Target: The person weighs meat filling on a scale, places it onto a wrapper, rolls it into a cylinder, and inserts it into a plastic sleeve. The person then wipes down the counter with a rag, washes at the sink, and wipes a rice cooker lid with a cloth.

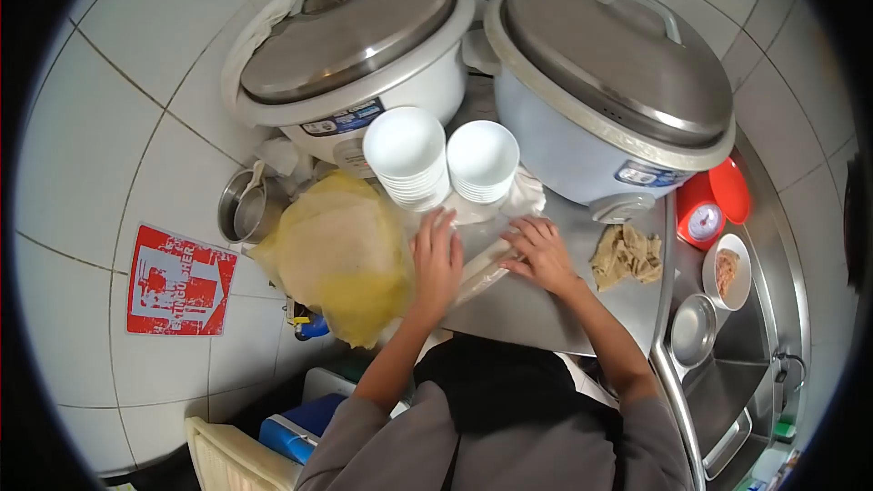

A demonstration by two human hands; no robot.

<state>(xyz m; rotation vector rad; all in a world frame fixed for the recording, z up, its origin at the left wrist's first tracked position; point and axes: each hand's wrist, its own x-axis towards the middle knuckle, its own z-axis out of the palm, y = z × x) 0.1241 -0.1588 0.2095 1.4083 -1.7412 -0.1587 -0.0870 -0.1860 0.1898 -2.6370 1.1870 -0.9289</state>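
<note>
My left hand (438,259) lies with fingers outstretched beside a strip of clear plastic wrapping (480,269) on the steel counter. On the strip's other side, my right hand (543,253) has its fingers slightly bent and its thumb apart, touching the plastic. Just beyond my hands stand two stacks of white bowls, a taller left stack (406,159) and a shorter right stack (483,162). Crumpled white plastic (527,195) shows around the base of the right stack. A yellow plastic bag (338,250) with pale, round contents sits left of my left hand.
Two large rice cookers, left (364,73) and right (582,118), stand behind the bowls. A crumpled tan cloth (627,256) lies to the right. Metal pots (250,206) are at left. Beyond the counter's right edge are a red scale (700,214), a food bowl (727,275) and a sink (727,391).
</note>
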